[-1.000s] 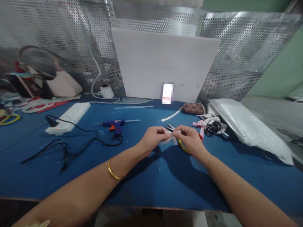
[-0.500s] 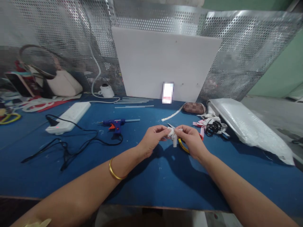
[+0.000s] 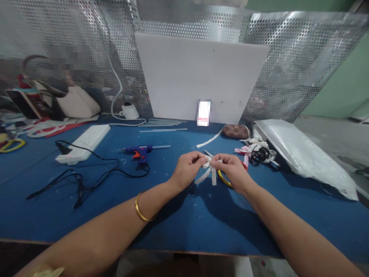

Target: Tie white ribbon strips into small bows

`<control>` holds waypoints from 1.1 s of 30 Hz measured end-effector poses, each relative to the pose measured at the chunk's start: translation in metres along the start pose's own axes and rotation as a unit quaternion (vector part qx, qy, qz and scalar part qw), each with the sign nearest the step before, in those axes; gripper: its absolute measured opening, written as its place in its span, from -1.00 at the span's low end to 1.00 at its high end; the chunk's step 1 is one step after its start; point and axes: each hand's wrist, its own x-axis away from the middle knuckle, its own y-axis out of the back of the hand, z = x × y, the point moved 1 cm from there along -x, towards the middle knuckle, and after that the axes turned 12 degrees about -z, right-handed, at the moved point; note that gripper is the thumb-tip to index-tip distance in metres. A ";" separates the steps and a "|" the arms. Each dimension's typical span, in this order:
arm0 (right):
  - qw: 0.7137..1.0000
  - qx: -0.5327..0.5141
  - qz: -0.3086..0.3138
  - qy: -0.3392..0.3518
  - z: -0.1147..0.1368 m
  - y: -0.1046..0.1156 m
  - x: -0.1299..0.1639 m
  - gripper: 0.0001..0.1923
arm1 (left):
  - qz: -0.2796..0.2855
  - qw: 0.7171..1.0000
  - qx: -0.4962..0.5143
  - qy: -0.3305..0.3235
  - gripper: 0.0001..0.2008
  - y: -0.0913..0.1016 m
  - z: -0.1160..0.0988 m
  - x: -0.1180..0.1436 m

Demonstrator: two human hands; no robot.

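Note:
Between my two hands is a white ribbon bow (image 3: 213,176) with two tails hanging down and apart. My left hand (image 3: 187,169) pinches its left side between thumb and finger. The thumb and fingertips of my right hand (image 3: 230,171) are closed on the right side, close to the left fingertips. Scissors with yellow and red handles (image 3: 223,179) lie on the table beneath the right hand, which partly hides them; their blades point up and left behind the bow.
A blue glue gun (image 3: 141,151) with its black cable and a white power strip (image 3: 86,142) lie left. At right are a brown checked pouch (image 3: 236,131), black bands with ribbons (image 3: 259,154) and a plastic-wrapped package (image 3: 300,150). A phone (image 3: 204,112) leans against a white board (image 3: 201,73).
The ribbon's two tails now hang spread apart, where before they were bunched together. Both hands stay close to the same spot, still pinching it.

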 end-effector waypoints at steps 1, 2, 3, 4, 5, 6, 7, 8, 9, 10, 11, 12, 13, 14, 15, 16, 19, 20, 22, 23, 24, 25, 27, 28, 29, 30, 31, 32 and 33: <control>1.000 0.001 -0.016 0.006 0.001 0.000 0.000 -0.80 | 0.006 0.999 0.026 0.026 -0.75 0.000 0.000 0.000; 0.999 0.005 -0.029 0.012 0.001 0.001 0.000 -0.80 | 0.014 0.997 0.051 0.055 -0.72 -0.001 0.001 0.000; 0.999 0.008 -0.038 0.015 0.001 0.001 0.000 -0.80 | 0.023 0.994 0.069 0.081 -0.69 -0.001 0.001 0.000; 0.999 0.009 -0.042 0.015 0.001 0.001 0.000 -0.80 | 0.030 0.991 0.077 0.102 -0.67 -0.001 0.002 0.000; 0.999 0.008 -0.043 0.012 0.001 0.001 0.000 -0.79 | 0.035 0.989 0.077 0.118 -0.67 -0.001 0.002 0.001; 0.999 0.006 -0.042 0.009 0.000 0.001 0.000 -0.79 | 0.037 0.988 0.074 0.128 -0.69 -0.001 0.001 0.002; 0.999 0.005 -0.041 0.006 0.000 0.001 0.000 -0.78 | 0.035 0.988 0.073 0.133 -0.71 -0.001 0.001 0.002; 0.999 0.003 -0.040 0.004 0.000 0.001 0.000 -0.78 | 0.030 0.988 0.074 0.134 -0.74 -0.002 0.000 0.003; 0.999 0.002 -0.038 0.002 -0.001 0.001 0.000 -0.77 | 0.024 0.988 0.075 0.131 -0.76 -0.002 0.000 0.003; 0.999 -0.001 -0.035 -0.003 -0.001 0.001 0.000 -0.77 | 0.019 0.989 0.075 0.125 -0.78 -0.002 -0.001 0.003; 0.999 -0.003 -0.032 -0.007 -0.001 0.001 0.000 -0.77 | 0.015 0.991 0.071 0.115 -0.79 -0.002 -0.002 0.003; 0.999 -0.009 -0.027 -0.013 -0.002 0.001 0.000 -0.77 | 0.013 0.993 0.064 0.101 -0.81 -0.001 -0.002 0.003; 0.999 -0.018 -0.020 -0.020 -0.002 0.001 -0.001 -0.78 | 0.014 0.995 0.051 0.079 -0.82 -0.001 -0.003 0.002; 0.999 -0.030 -0.009 -0.028 -0.003 0.001 -0.001 -0.78 | 0.019 0.998 0.031 0.051 -0.84 0.000 -0.004 0.001; 0.998 -0.046 0.002 -0.038 -0.004 0.001 -0.001 -0.79 | 0.022 1.000 0.003 0.015 -0.85 0.001 -0.005 0.000; 0.997 -0.062 0.014 -0.049 -0.005 0.001 -0.002 -0.80 | 0.023 0.999 -0.029 -0.026 -0.86 0.002 -0.006 0.000; 0.991 -0.098 0.031 -0.083 -0.007 0.001 -0.003 -0.80 | 0.011 0.987 -0.107 -0.119 -0.88 0.006 -0.008 -0.003; 0.991 -0.099 0.027 -0.086 -0.006 0.001 -0.003 -0.80 | 0.012 0.986 -0.111 -0.122 -0.87 0.007 -0.008 -0.004; 0.995 -0.078 0.006 -0.068 -0.004 0.001 -0.002 -0.79 | 0.029 0.993 -0.077 -0.086 -0.85 0.006 -0.006 -0.005; 0.997 -0.059 -0.009 -0.051 -0.003 0.001 -0.002 -0.78 | 0.043 0.996 -0.047 -0.058 -0.83 0.006 -0.004 -0.005; 0.998 -0.040 -0.023 -0.036 -0.001 0.001 -0.002 -0.77 | 0.054 0.998 -0.017 -0.031 -0.81 0.005 -0.003 -0.006; 0.999 -0.022 -0.034 -0.024 0.000 0.001 -0.002 -0.76 | 0.062 0.998 0.009 -0.010 -0.79 0.004 -0.001 -0.005; 0.999 0.003 -0.045 -0.015 0.001 0.001 -0.002 -0.76 | 0.059 0.998 0.036 0.012 -0.77 0.002 0.001 -0.004; 0.999 0.009 -0.042 -0.015 0.000 0.001 -0.002 -0.76 | 0.051 0.998 0.036 0.015 -0.78 0.002 0.001 -0.004; 0.999 0.011 -0.036 -0.015 -0.001 0.001 -0.002 -0.76 | 0.042 0.998 0.033 0.015 -0.79 0.002 0.001 -0.003; 0.999 0.009 -0.027 -0.016 -0.002 0.001 -0.002 -0.77 | 0.033 0.999 0.031 0.014 -0.79 0.002 0.001 -0.003; 1.000 0.004 -0.018 -0.016 -0.003 0.000 -0.002 -0.78 | 0.026 0.999 0.031 0.015 -0.80 0.002 0.001 -0.003; 1.000 -0.004 -0.010 -0.017 -0.004 0.000 -0.002 -0.79 | 0.021 0.999 0.034 0.018 -0.80 0.002 0.001 -0.003; 1.000 -0.012 -0.005 -0.018 -0.005 0.000 -0.002 -0.80 | 0.019 0.999 0.041 0.023 -0.80 0.002 0.001 -0.003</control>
